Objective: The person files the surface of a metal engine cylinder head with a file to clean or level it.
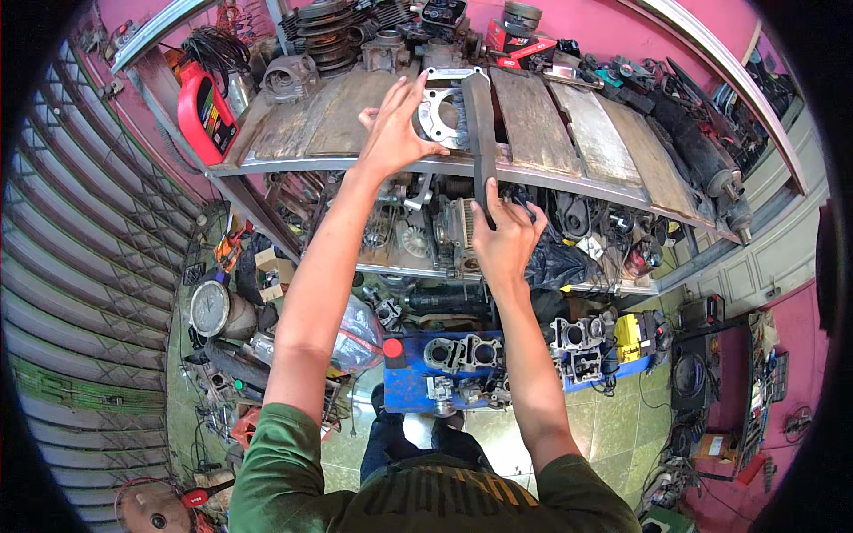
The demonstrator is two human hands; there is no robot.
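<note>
On the wooden shelf top, a silver engine cylinder block (432, 115) lies with its flat machined face up, showing a round bore and bolt holes. My left hand (391, 133) grips its left side, fingers spread toward the far edge and thumb at the near edge. A long dark flat bar, like a file (481, 115), crosses the right part of that face and sticks out past the shelf's front edge. My right hand (508, 233) holds the near end of this bar, index finger stretched along it. The bar hides part of the block.
A red oil bottle (206, 115) stands at the shelf's left end. Engine parts and a red box (520, 44) line the back. Below, more parts fill a lower shelf, and a blue bench (413, 377) bears several cylinder blocks. A folding metal shutter (89, 266) stands at left.
</note>
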